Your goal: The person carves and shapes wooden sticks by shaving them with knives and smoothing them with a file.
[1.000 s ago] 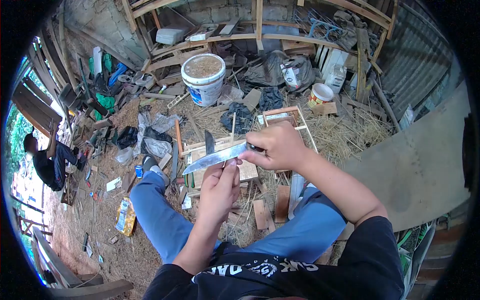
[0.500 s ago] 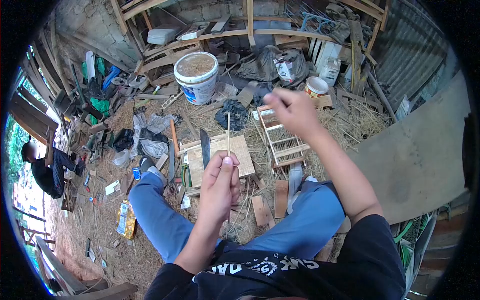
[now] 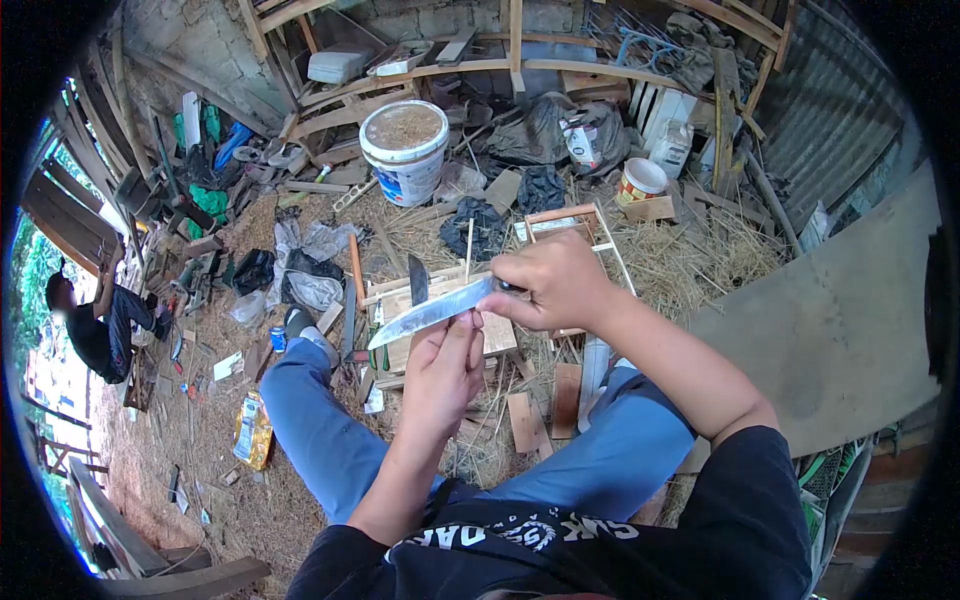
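Note:
In my right hand (image 3: 560,285) is a knife (image 3: 425,313), its fingers wrapped round the handle and its broad silver blade pointing left. The blade lies across a thin bamboo stick (image 3: 470,243), just above my left fingers. My left hand (image 3: 440,372) is closed on that stick, which stands nearly upright. Beneath them is a low wooden block (image 3: 497,341), partly covered by the hands and blade. A dark wide blade (image 3: 417,277) rests on the block, with green-handled pliers (image 3: 376,352) at its left edge. Behind my right hand stands a small slatted wooden frame (image 3: 615,262).
A white bucket (image 3: 404,160) of shavings and a smaller tub (image 3: 641,180) stand behind. Straw and wood scraps cover the floor. A large board (image 3: 825,320) leans at the right. Another person (image 3: 95,335) sits at the far left.
My right hand has come down and left, bringing the knife from above the wooden frame onto the stick. My left hand keeps hold of the stick in nearly the same place.

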The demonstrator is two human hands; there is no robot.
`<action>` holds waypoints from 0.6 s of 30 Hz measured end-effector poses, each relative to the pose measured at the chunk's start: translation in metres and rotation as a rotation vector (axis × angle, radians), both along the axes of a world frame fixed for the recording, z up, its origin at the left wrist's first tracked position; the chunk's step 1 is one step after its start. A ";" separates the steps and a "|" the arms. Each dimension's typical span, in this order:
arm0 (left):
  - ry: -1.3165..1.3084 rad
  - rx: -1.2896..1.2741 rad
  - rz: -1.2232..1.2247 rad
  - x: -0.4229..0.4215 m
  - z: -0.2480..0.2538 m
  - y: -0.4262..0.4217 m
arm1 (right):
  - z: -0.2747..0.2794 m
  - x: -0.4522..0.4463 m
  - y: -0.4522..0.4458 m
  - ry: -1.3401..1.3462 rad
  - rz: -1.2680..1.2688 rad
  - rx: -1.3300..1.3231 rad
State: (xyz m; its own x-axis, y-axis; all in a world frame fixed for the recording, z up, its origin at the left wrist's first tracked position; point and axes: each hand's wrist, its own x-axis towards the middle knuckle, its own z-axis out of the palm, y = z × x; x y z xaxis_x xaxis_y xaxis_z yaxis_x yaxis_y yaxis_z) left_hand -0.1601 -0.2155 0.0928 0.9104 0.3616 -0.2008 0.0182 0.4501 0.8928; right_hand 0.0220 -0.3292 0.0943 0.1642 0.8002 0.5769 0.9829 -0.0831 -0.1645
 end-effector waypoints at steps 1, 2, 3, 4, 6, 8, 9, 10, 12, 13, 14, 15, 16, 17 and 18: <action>0.001 0.002 -0.004 -0.001 0.000 0.001 | -0.001 0.004 0.000 -0.025 -0.036 0.025; -0.035 0.017 -0.032 -0.002 0.000 0.003 | 0.000 0.019 -0.002 -0.024 -0.042 0.028; -0.068 0.032 -0.064 -0.004 0.000 0.004 | 0.003 0.042 -0.006 0.089 -0.269 0.016; -0.063 0.035 -0.078 -0.008 0.000 0.002 | 0.004 0.052 -0.010 0.204 -0.499 0.006; -0.110 0.054 -0.060 -0.014 0.002 -0.003 | 0.002 0.053 -0.015 0.277 -0.465 0.069; -0.096 0.039 -0.034 -0.009 -0.002 0.008 | 0.002 0.045 -0.015 0.345 -0.409 0.124; -0.079 0.030 -0.040 -0.007 -0.002 0.013 | 0.005 0.031 -0.012 0.301 -0.315 0.087; -0.064 0.021 -0.047 -0.004 -0.003 0.016 | 0.007 0.020 -0.009 0.256 -0.222 0.053; -0.078 0.027 -0.054 -0.003 -0.003 0.015 | 0.007 0.006 -0.006 0.241 -0.157 0.005; -0.068 0.028 -0.044 -0.002 -0.001 0.013 | 0.005 0.000 -0.006 0.233 -0.091 -0.047; -0.057 0.030 -0.033 -0.003 -0.001 0.011 | 0.003 -0.002 -0.006 0.238 -0.086 -0.048; -0.054 0.030 -0.027 -0.003 -0.002 0.011 | 0.003 -0.004 -0.004 0.217 -0.016 -0.054; -0.029 0.035 -0.015 -0.003 -0.002 0.011 | 0.003 -0.005 -0.003 0.191 0.055 -0.058; -0.005 0.039 -0.004 -0.003 -0.003 0.011 | 0.004 -0.009 -0.003 0.139 0.047 -0.071; -0.007 0.039 0.001 -0.002 -0.004 0.011 | 0.004 -0.009 -0.002 0.137 0.052 -0.071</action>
